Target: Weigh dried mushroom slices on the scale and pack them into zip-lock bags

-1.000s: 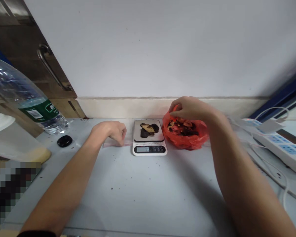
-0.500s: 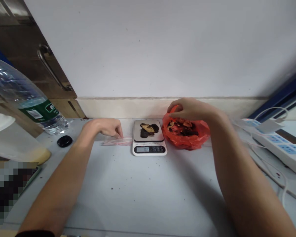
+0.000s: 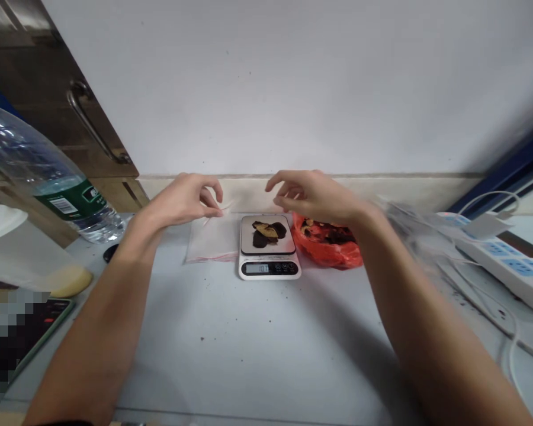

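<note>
My left hand point(image 3: 190, 201) is up behind the clear zip bags point(image 3: 211, 242), thumb and finger pinched on the edge of a thin clear plastic bag point(image 3: 226, 206). More bags lie flat on the table left of the scale. A white kitchen scale point(image 3: 269, 266) carries several dark dried slices point(image 3: 269, 232), one of them yellowish; its display seems to read 10.7. Above the scale's back right, my right hand point(image 3: 299, 192) hangs with curled, parted fingers, nothing visible in them. An open red plastic bag point(image 3: 331, 254) of dried pieces sits beside the scale, partly covered by my right forearm.
On the left stand a water bottle point(image 3: 66, 189) and a pale lidded container point(image 3: 31, 254); a black round lid point(image 3: 109, 253) is partly behind my left arm. White power strips point(image 3: 510, 260) with cables lie right. A wall point(image 3: 293, 89) closes off the back.
My left hand has risen from the bags, lifting a bag's edge. My right hand has left the red bag's rim and moved left toward the scale.
</note>
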Demonstrator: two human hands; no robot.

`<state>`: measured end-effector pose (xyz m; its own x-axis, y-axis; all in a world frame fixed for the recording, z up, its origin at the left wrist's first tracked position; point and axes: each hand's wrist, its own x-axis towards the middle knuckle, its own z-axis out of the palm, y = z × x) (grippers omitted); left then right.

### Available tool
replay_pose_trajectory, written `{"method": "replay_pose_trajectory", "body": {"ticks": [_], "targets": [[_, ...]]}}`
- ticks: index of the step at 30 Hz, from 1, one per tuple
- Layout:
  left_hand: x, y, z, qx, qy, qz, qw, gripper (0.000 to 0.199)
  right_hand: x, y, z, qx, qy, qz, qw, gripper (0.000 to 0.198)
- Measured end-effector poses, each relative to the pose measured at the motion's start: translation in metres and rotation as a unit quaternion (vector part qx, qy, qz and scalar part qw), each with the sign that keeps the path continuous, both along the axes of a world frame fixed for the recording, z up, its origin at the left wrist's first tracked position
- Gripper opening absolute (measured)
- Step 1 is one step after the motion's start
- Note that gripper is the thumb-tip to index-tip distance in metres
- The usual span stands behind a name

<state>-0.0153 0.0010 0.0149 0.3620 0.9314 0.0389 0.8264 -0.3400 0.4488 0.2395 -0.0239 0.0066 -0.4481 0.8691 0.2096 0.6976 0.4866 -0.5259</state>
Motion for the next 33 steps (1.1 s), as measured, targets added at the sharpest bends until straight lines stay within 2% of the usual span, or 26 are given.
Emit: {"method": "replay_pose_trajectory", "body": {"ticks": [3,7,11,13,16,19,21,24,28,31,33], "targets": [[0.008,-0.004,0.0,0.029,-0.058,-0.003,0.998,0.032,-0.017,-0.002,-0.007,0.007,0.034,0.067,0.997,0.038],[0.012,-0.006,-0.001,0.021,-0.124,-0.027,0.992,0.044,-0.032,-0.005,-0.014,-0.011,0.03,0.109,0.994,0.028],[0.013,-0.007,-0.003,0.003,-0.139,-0.043,0.989,0.046,-0.035,-0.006,-0.016,0.036,0.065,0.075,0.994,0.031],[0.015,-0.008,-0.005,-0.002,-0.137,-0.042,0.99,0.047,-0.035,-0.007,-0.015,0.05,0.05,0.074,0.995,0.034],[0.019,-0.008,-0.008,-0.015,-0.136,-0.052,0.989,0.048,-0.036,-0.008,-0.013,0.051,0.006,0.072,0.996,0.026],[0.021,-0.008,-0.008,-0.013,-0.134,-0.057,0.989,0.047,-0.037,-0.005,-0.013,0.047,-0.011,0.004,0.999,0.021],[0.022,-0.009,-0.008,0.01,-0.14,-0.047,0.989,0.044,-0.038,-0.002,-0.015,0.036,0.001,-0.043,0.998,0.013],[0.024,-0.011,-0.008,0.083,-0.166,-0.034,0.982,0.034,-0.038,0.001,-0.019,0.026,0.061,-0.065,0.996,0.033],[0.031,-0.017,-0.008,0.188,-0.18,-0.035,0.965,0.023,-0.039,-0.001,-0.019,0.024,0.089,-0.075,0.993,0.03],[0.035,-0.019,-0.008,0.235,-0.194,-0.047,0.951,0.028,-0.038,-0.003,-0.017,-0.019,0.083,-0.06,0.995,0.036],[0.035,-0.019,-0.007,0.229,-0.186,-0.077,0.952,0.042,-0.037,-0.004,-0.016,-0.027,0.099,-0.041,0.994,0.037]]}}
